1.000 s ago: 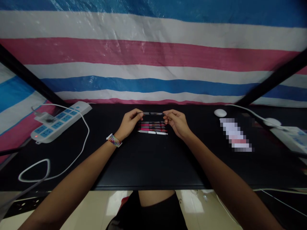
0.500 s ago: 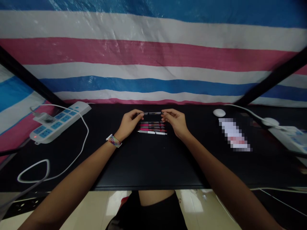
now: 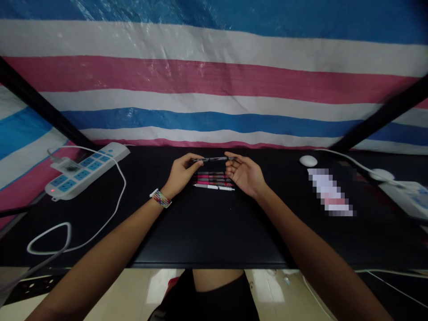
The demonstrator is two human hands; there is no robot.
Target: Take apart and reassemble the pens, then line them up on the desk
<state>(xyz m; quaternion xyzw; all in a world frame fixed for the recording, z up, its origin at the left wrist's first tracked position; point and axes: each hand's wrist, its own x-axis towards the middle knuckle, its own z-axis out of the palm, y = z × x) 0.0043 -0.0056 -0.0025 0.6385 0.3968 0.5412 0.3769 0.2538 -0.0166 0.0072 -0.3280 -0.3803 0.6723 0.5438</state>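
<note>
A dark pen [image 3: 217, 158] is held level above the black table, and my left hand [image 3: 183, 171] pinches its left end between thumb and fingers. At the pen's right end, my right hand [image 3: 245, 173] has its index finger stretched along the tip and its other fingers loosely bent and apart. That finger seems to touch the pen, without a clear grip. Just below, several pens with dark and pink barrels [image 3: 214, 179] lie side by side, partly hidden by my hands. Nearest to me in this row is a white pen [image 3: 214, 187].
On the left a white power strip [image 3: 80, 171] carries a plugged-in adapter and a looping white cable [image 3: 117, 200]. A white mouse [image 3: 308, 161] and a blurred-out sheet [image 3: 331, 191] lie on the right, near another power strip [image 3: 404, 198]. Striped sheeting [image 3: 214, 80] hangs behind the table.
My right hand's fingers have loosened and turned, the index now stretched by the pen's end. My left hand keeps its pinch. The whole view has shifted slightly.
</note>
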